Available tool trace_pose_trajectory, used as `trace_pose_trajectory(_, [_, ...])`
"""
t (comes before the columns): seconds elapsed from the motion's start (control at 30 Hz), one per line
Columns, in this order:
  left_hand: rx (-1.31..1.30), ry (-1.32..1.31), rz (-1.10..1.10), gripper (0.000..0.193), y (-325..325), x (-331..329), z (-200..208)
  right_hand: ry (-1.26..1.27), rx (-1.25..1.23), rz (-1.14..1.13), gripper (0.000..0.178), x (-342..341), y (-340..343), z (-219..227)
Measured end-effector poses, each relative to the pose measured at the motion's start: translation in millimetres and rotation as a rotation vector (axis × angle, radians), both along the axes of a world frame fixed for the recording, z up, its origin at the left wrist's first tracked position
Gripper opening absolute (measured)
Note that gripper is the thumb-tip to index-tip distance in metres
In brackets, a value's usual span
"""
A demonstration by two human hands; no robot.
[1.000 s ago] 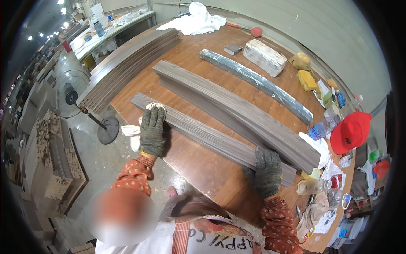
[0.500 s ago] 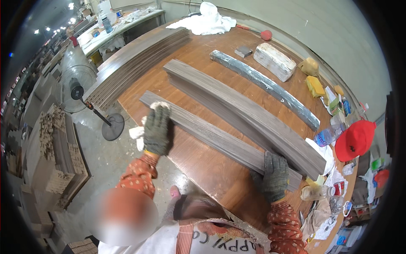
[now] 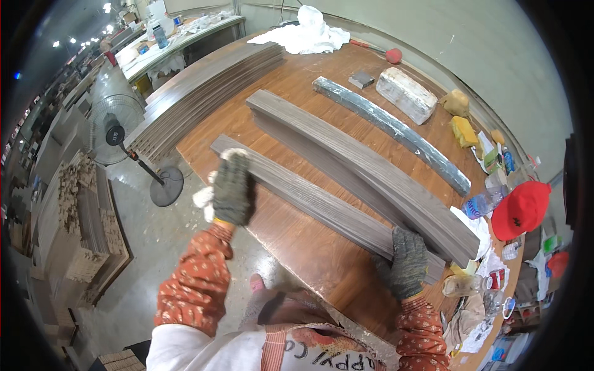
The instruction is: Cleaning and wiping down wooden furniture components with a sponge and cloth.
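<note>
l gloved hand [image 3: 232, 188] grips the far-left end of a long grey-brown wood-grain plank [image 3: 322, 207]; r gloved hand [image 3: 406, 260] clasps its near-right end. plank lies diagonal on the reddish-brown wooden table [image 3: 291, 247], betw both hands. 1 thicker stack of matching planks [image 3: 365, 170] just behind, 1 foil-wrapped long bundle [image 3: 390, 130] beyond.

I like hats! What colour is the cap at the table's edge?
The cap is bright red with a small dark mark, seen best in the head view.
</note>
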State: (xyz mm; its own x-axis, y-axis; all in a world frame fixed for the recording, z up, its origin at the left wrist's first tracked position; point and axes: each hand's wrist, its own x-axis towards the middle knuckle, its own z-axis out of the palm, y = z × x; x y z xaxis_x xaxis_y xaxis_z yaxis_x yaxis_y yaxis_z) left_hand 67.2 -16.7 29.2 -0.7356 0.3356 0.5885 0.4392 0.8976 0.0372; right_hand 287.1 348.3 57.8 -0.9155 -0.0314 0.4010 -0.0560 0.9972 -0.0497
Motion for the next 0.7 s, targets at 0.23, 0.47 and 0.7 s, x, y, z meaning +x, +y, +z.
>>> trace_pose_trajectory(0.23, [0.053, -0.004, 0.116, 0.061, -17.9, -20.0, -1.5, -0.035, -0.023, -0.008, 0.074, -2.9, -9.1, 7.5])
trace_pose_trajectory(0.47, [0.01, 0.022, -0.137, 0.062, 17.8, 30.0, 11.1, -0.004, -0.013, 0.014, 0.079, -2.3, -3.4, 3.6])
trace_pose_trajectory(0.7, [0.021, -0.179, 0.14, 0.064, -49.7, -45.9, 6.4, -0.008, -0.048, 0.036, 0.073, 1.5, -7.8, 14.5])
